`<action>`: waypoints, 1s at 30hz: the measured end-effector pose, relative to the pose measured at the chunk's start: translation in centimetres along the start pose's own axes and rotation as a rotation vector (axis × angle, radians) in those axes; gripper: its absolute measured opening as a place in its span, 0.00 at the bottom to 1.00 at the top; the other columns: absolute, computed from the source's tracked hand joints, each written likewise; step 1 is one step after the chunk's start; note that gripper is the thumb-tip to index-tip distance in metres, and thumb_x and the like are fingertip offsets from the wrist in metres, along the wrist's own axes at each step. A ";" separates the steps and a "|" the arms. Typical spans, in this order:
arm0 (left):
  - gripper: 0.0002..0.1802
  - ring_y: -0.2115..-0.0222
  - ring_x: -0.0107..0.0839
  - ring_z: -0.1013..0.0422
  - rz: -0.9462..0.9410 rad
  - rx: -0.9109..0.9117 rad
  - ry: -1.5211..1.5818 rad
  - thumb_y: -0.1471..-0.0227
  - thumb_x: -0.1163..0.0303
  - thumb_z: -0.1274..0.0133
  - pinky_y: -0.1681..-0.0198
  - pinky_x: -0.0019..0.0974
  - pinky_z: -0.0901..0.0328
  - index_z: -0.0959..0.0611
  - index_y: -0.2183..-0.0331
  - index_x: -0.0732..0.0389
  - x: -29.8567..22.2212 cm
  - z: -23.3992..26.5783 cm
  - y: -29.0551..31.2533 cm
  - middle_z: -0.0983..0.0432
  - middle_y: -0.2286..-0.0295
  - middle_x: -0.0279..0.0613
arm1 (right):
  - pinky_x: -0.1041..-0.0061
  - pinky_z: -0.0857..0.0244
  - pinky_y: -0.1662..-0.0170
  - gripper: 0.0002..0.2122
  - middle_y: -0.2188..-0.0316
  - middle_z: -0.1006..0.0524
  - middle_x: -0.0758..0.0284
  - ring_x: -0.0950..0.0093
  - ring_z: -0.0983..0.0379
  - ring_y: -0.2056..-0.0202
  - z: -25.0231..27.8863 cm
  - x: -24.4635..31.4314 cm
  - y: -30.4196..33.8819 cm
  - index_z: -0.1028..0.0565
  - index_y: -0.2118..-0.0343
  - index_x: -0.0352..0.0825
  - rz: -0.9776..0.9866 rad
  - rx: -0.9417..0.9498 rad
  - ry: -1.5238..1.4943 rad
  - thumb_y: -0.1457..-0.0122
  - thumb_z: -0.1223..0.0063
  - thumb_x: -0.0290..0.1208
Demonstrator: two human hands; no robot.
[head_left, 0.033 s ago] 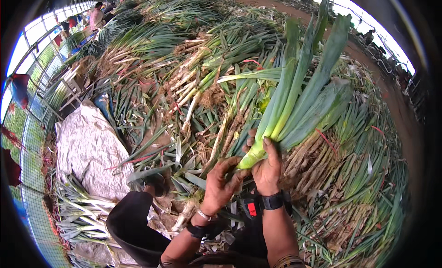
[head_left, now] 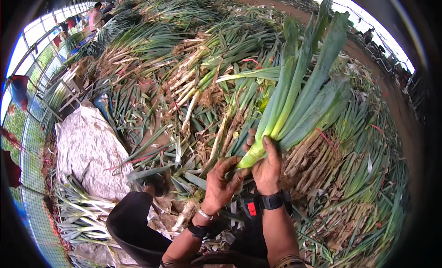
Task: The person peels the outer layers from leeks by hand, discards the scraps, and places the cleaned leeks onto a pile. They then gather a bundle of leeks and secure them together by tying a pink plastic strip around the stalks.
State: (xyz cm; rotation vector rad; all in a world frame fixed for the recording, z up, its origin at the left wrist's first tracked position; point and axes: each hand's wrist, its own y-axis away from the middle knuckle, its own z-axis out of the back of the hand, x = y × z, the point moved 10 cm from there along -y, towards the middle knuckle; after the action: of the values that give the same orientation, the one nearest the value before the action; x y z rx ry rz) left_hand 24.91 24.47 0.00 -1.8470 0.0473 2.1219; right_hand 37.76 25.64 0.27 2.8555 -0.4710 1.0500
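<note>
A large leek (head_left: 284, 112) slants up and away to the right in front of me, its broad green leaves fanned out. My right hand (head_left: 266, 169) is wrapped round its pale green stalk, thumb on the near side and fingertips showing past the far side. Lower down, my left hand (head_left: 223, 182) has its fingers closed at the stalk's lower end, which they mostly hide. Brown dirt marks the fingers of both hands. Just right of the right hand lies a heap of untrimmed leeks (head_left: 304, 162) with brown, soiled stalks.
Piles of leeks (head_left: 193, 79) cover the ground ahead. To the left lie a whitish woven sheet (head_left: 90, 146) and paler, cleaned leeks (head_left: 87, 217) beside my bent knee (head_left: 131, 219). Green netting (head_left: 39, 208) runs along the left. Another person (head_left: 96, 18) is far off at upper left.
</note>
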 end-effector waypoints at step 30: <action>0.06 0.76 0.17 0.41 0.205 0.162 0.817 0.47 0.72 0.56 0.73 0.22 0.43 0.34 0.66 0.62 1.1 3.6 6.1 0.35 0.74 0.33 | 0.85 0.47 0.80 0.05 0.72 0.33 0.70 0.85 0.46 0.81 0.7 -0.1 -0.9 0.38 0.68 0.35 -0.134 -0.041 -0.045 0.43 0.59 0.29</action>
State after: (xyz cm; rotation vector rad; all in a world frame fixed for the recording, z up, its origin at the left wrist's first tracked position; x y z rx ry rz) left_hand 19.74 19.83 -1.58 -2.5414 0.5920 1.2718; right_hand 38.38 26.38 -0.29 2.8338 -0.2950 0.9443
